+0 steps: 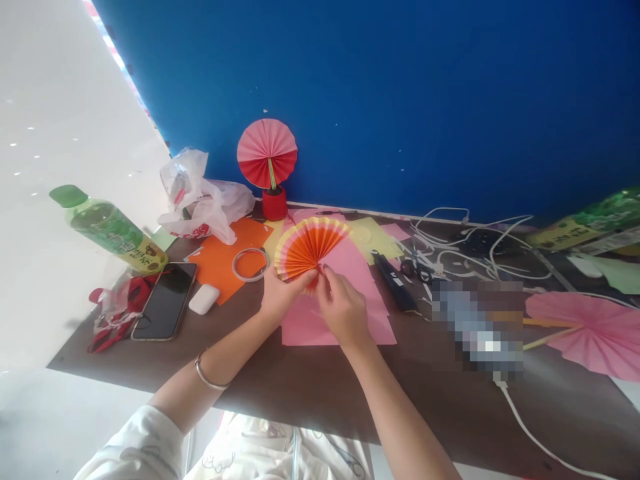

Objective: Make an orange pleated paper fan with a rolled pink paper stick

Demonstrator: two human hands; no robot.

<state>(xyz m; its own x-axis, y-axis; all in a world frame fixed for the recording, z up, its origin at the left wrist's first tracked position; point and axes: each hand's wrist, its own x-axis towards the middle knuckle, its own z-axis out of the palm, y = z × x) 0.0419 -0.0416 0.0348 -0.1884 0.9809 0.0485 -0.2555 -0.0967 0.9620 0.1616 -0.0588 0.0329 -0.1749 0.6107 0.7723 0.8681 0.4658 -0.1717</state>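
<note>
A pleated paper fan point(313, 247), orange with pink and yellow bands along its rim, is spread out between my hands. My left hand point(285, 290) is closed on the fan's lower left side, with the thumb laid across the folds. At the fan's centre, the fingers of my right hand point(343, 303) pinch the gathered folds; the exact spot is partly hidden. Beneath both hands lie sheets of pink paper point(370, 323). To the left of the fan rests a roll of clear tape point(251, 265) on orange paper point(220, 267).
A pink and red paper fan point(267, 150) stands in a red pot point(275, 203) by the blue wall. Leftward are a green bottle point(115, 230), a phone point(165, 303), a white case point(204, 299) and a plastic bag point(210, 200). Rightward lie scissors point(417, 269), white cables point(493, 250) and another pink fan point(595, 333).
</note>
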